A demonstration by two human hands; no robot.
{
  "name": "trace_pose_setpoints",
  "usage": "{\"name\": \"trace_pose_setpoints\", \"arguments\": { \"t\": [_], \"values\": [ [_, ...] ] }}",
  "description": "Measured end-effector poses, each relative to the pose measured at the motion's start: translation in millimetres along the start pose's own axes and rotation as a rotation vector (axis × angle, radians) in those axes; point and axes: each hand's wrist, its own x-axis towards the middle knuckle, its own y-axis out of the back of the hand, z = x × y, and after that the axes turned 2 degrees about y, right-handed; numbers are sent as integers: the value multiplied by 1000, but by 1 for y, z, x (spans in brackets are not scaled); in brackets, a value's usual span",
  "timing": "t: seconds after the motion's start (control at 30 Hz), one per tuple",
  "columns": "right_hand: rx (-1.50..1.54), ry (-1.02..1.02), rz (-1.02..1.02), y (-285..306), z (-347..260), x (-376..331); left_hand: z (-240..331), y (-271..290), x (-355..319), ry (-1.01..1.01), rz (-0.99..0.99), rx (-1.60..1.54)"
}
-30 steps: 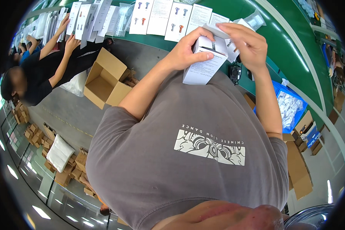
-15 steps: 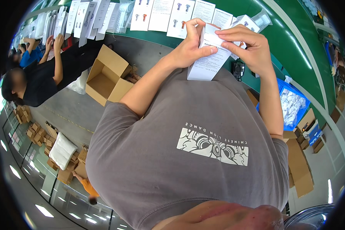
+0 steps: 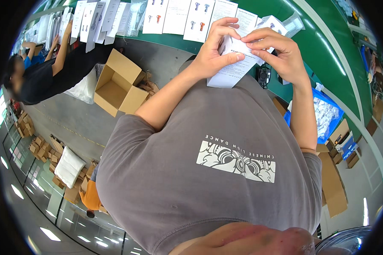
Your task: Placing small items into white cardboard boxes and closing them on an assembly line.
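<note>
Both hands (image 3: 251, 46) pinching white leaflet (image 3: 230, 72), open brown carton (image 3: 117, 89) at left

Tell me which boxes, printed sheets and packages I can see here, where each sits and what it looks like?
Folded white leaflet: held by the left hand and right hand, small dark print.
White cards: in a row on the green table, small blue and orange pictures.
Open cardboard box: brown, on the grey floor at left.
Blue bin: at right, holding clear bags.
Flat brown cartons: lower right.
</note>
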Motion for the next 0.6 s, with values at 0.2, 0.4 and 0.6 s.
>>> {"name": "trace_pose_setpoints", "arguments": {
  "t": [0.2,0.4,0.6],
  "values": [
    [-96,-15,32,-25,1,-23,-4,-3,-6,52,113,-233],
    [47,-16,314,-43,16,-46,13,5,2,128,-4,31],
    [73,-334,1002,1,63,-76,22,28,35,448,201,252]
  ]
}}
